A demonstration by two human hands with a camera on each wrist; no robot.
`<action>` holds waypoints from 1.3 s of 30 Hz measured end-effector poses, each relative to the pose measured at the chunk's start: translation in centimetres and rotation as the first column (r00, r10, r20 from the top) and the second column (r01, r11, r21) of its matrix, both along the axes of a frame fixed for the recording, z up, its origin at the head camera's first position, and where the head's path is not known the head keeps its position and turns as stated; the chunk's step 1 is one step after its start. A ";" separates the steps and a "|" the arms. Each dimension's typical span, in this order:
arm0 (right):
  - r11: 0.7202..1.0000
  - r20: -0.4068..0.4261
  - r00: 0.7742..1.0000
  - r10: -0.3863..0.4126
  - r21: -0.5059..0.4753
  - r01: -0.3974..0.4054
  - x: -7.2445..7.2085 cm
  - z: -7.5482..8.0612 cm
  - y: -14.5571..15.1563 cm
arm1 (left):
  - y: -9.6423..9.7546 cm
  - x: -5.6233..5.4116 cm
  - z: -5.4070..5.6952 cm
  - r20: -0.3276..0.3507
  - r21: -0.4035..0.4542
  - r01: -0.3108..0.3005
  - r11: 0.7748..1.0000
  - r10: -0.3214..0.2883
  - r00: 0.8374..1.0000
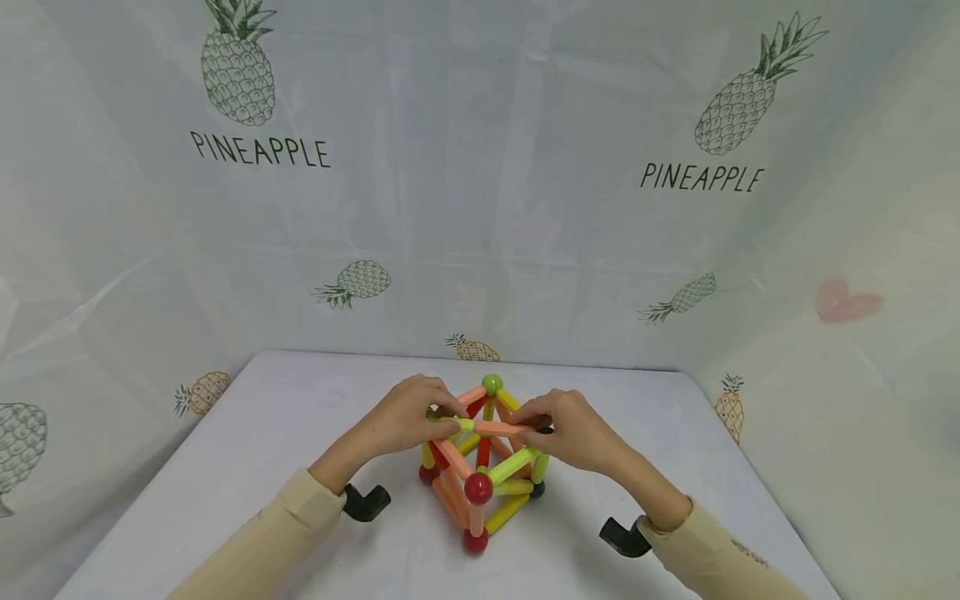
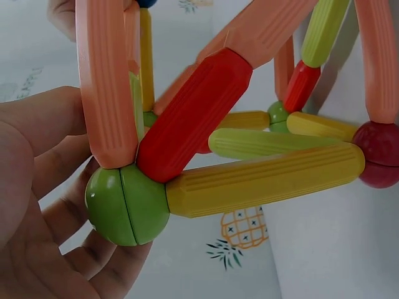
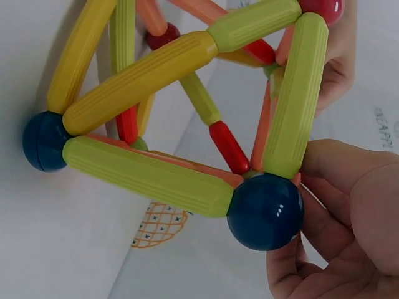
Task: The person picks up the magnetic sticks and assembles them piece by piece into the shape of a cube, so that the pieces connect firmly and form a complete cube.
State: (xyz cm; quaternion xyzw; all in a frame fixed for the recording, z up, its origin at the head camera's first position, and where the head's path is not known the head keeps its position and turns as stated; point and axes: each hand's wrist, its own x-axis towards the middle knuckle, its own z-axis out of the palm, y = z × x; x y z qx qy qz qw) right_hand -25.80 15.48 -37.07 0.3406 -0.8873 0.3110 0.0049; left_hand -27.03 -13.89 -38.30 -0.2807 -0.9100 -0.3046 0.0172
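A cube-like frame of magnetic rods and balls stands on the table, with a red ball [image 1: 478, 488] at its near upper corner. Across its top runs a line of two joined rods, a yellow-green rod [image 1: 465, 425] and an orange rod [image 1: 495, 428]. My left hand [image 1: 408, 412] pinches the yellow-green rod by the left upper corner, close to a green ball [image 2: 128, 204]. At the right upper corner my right hand [image 1: 570, 427] pinches the orange rod beside a dark blue ball [image 3: 266, 212]. In both wrist views, the frame partly hides the fingertips.
The white table [image 1: 337, 542] carries the frame near its middle. Behind it hangs a pale cloth [image 1: 480, 208] printed with pineapples. More balls mark the frame's corners, including a green ball [image 1: 492, 384] at the back and a red ball [image 1: 475, 542] at the front base.
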 end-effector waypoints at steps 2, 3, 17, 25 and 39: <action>1.000 0.006 1.000 0.005 0.015 -0.006 0.0 0.2 -0.1 | 0.1 0.0 0.0 0.002 0.000 -0.003 1.000 0.003 1.000; 1.000 0.008 1.000 0.008 0.022 -0.008 0.1 0.3 -0.1 | 0.1 -0.1 0.0 0.003 0.000 -0.005 1.000 0.005 1.000; 0.995 0.022 0.998 0.054 0.080 -0.055 0.1 1.0 -0.3 | 0.5 -0.1 0.6 -0.003 -0.022 -0.005 1.000 0.005 1.000; 0.999 -0.069 0.997 0.046 0.028 -0.044 0.5 0.4 0.5 | -0.8 0.0 -0.5 -0.027 0.056 0.067 0.996 -0.066 0.997; 0.997 -0.065 0.997 -0.045 -0.072 0.040 1.5 -1.5 3.3 | -4.2 0.7 -3.1 0.071 0.252 -0.033 0.967 0.015 0.997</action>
